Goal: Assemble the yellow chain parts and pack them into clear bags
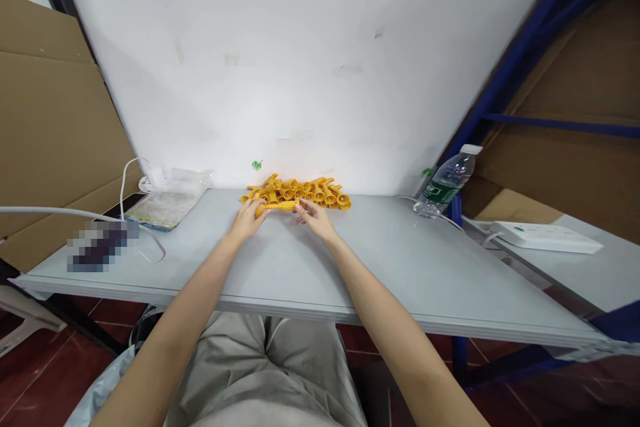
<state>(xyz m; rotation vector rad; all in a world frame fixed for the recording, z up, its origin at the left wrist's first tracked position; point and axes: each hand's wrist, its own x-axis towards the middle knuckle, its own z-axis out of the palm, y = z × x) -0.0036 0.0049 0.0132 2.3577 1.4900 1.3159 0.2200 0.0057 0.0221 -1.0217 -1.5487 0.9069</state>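
Note:
A yellow plastic piece with a ribbed, narrow body (279,207) lies level between my two hands, just above or on the grey table (295,260); I cannot tell which. My left hand (245,219) grips its left end. At its right end, my right hand (316,220) holds it between thumb and fingers. Right behind is a pile of similar yellow pieces (320,193), several of them with round, flared, hollow ends facing me. My fingers partly cover the held piece, and its exact kind cannot be made out.
A clear water bottle (447,183) with a green label stands tilted-looking at the right, by a cable. Farther right lies a white power strip (545,237). Plastic packets (173,203) and a white cable (123,187) are at the left. A white panel (320,80) rises behind.

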